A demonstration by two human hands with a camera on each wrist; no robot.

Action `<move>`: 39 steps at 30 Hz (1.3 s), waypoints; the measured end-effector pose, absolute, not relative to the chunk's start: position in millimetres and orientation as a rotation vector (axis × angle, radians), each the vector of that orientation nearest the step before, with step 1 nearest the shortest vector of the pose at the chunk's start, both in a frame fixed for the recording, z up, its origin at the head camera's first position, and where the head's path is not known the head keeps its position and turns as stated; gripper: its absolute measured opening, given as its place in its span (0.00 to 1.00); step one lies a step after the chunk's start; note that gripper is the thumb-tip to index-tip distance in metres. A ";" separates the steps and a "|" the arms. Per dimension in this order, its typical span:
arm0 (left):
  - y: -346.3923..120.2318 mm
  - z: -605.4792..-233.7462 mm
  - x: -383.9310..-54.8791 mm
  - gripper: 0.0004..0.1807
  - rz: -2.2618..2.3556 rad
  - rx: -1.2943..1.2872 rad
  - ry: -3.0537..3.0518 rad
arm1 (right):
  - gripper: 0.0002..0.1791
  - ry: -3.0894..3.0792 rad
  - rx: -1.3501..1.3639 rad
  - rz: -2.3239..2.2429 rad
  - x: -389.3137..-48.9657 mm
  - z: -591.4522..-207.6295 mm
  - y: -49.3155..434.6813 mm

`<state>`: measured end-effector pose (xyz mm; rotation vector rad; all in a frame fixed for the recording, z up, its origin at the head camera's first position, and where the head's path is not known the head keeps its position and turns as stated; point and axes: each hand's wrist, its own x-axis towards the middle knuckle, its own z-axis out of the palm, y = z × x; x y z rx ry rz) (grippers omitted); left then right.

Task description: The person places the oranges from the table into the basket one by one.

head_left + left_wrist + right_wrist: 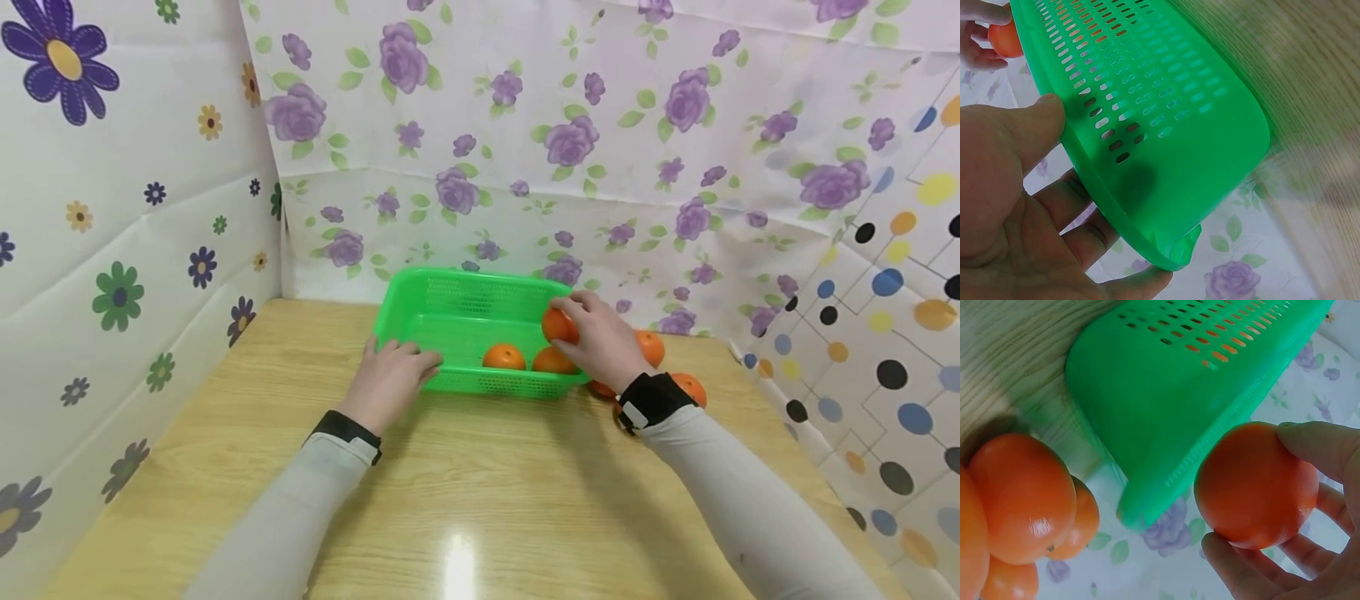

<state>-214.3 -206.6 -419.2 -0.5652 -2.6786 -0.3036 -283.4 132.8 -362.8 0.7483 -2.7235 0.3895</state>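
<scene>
A green plastic basket (450,329) with slotted walls stands on the table. My left hand (392,375) grips its rim at the left front corner; the left wrist view shows the thumb (1047,115) on the near side and the fingers over the edge. In my right hand (603,342) an orange (1257,485) is pinched between thumb and fingers, held over the basket's right end. Beneath it, one orange (555,361) lies inside the basket, with another orange (504,357) to its left near the front wall.
Several loose oranges (1022,497) are heaped beside the basket's right end, partly hidden by my right hand and wrist in the head view. Flowered cloth (465,167) hangs behind the wooden table (480,483), and patterned sheets stand at both sides.
</scene>
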 end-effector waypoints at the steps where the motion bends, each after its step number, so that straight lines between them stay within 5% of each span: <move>1: -206.1 -419.3 -214.8 0.11 -0.300 -0.568 -2.677 | 0.33 -2.729 0.746 0.390 -284.8 -363.7 132.8; 39: -206.3 -420.5 -214.4 0.11 -0.286 -0.569 -2.672 | 0.31 -2.871 0.686 0.217 -339.1 -389.2 106.4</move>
